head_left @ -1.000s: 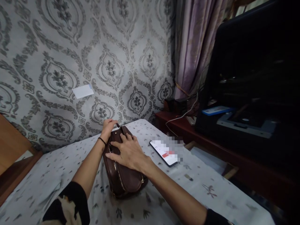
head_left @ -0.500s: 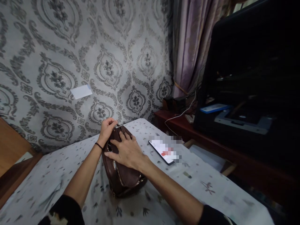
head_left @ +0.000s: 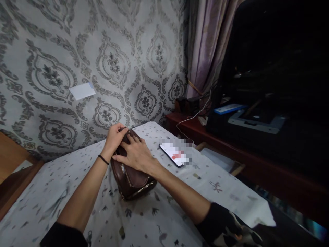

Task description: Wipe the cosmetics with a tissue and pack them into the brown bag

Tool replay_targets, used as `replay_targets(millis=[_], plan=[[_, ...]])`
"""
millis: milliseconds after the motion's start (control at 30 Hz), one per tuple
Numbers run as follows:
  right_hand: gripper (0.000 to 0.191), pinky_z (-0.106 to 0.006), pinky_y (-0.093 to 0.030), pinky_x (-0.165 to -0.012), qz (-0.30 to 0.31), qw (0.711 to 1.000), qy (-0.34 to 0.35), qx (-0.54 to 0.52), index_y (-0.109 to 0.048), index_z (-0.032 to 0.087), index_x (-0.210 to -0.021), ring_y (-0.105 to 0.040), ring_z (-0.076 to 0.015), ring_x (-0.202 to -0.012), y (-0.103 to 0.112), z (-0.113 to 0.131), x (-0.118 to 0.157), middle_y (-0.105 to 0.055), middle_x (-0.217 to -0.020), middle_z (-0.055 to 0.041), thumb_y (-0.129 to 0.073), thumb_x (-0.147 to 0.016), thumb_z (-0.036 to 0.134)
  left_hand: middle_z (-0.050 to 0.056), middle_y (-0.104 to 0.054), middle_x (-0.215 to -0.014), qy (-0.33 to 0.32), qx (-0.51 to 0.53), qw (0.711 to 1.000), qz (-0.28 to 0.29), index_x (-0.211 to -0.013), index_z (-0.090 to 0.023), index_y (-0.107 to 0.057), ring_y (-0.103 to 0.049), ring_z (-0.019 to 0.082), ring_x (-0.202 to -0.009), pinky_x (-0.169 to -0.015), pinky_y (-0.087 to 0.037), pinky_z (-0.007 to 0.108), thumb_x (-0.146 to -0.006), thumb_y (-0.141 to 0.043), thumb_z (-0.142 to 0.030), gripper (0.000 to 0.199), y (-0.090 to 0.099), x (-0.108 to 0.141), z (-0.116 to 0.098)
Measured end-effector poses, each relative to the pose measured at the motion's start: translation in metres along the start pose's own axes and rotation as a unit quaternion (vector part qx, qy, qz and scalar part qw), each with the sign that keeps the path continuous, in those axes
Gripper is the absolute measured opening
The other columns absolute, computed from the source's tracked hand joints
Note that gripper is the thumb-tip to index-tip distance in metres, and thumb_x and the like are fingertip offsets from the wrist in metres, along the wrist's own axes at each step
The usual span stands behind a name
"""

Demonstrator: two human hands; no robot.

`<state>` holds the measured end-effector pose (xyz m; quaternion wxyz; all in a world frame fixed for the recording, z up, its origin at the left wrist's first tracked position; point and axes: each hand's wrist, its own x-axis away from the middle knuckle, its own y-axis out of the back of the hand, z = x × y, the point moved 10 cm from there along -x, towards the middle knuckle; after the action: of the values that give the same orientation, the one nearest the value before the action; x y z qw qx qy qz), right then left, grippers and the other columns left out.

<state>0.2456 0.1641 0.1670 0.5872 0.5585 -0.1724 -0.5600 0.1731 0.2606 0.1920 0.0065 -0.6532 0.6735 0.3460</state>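
A brown leather bag [head_left: 136, 178] with metal zippers lies on the patterned white cloth [head_left: 200, 212] in front of me. My right hand [head_left: 136, 153] rests across its top, fingers spread and thumb out toward the left side. At the bag's far left end, my left hand [head_left: 115, 136] is closed in a pinch at the edge; the exact part between its fingertips is hidden. A zipper's teeth run along the near and left sides of the bag. To the right, apart from both hands, lies a phone [head_left: 171, 156] with its screen lit and partly blurred.
Patterned wallpaper with a white card [head_left: 82, 91] rises behind the cloth. On the right stand a dark red desk [head_left: 187, 122] with a white cable [head_left: 189, 120], a partly open drawer [head_left: 218, 159] and a large dark screen [head_left: 277, 68]. Wooden furniture [head_left: 15, 154] is at left.
The view has shifted, so the bag, phone and hands appear slightly higher and to the left. Both hands keep nearly the same places on the bag.
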Motion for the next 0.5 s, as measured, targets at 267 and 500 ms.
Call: replay_targets(millis=[267, 500], plan=[[0.059, -0.057, -0.025, -0.111, -0.011, 1.000, 0.003, 0.001, -0.055, 0.026, -0.136, -0.031, -0.0351, -0.141, 0.004, 0.005, 0.029, -0.043, -0.150, -0.0143, -0.047, -0.091, 0.063, -0.004, -0.049, -0.057, 0.065, 0.110, 0.992, -0.025, -0.067, -0.018, -0.056, -0.045, 0.012, -0.057, -0.057, -0.037, 0.023, -0.067, -0.064, -0.033, 0.017, 0.002, 0.001, 0.013], [0.061, -0.050, -0.031, -0.109, -0.034, 0.999, -0.015, -0.022, -0.053, 0.021, -0.139, -0.038, -0.0311, -0.138, 0.007, -0.008, 0.027, -0.045, -0.149, -0.0168, -0.051, -0.091, 0.058, -0.002, -0.061, -0.069, 0.011, 0.014, 1.000, 0.012, -0.074, -0.017, -0.063, -0.053, 0.014, -0.070, -0.068, -0.040, 0.024, -0.062, -0.064, -0.025, 0.015, 0.020, -0.009, 0.017]])
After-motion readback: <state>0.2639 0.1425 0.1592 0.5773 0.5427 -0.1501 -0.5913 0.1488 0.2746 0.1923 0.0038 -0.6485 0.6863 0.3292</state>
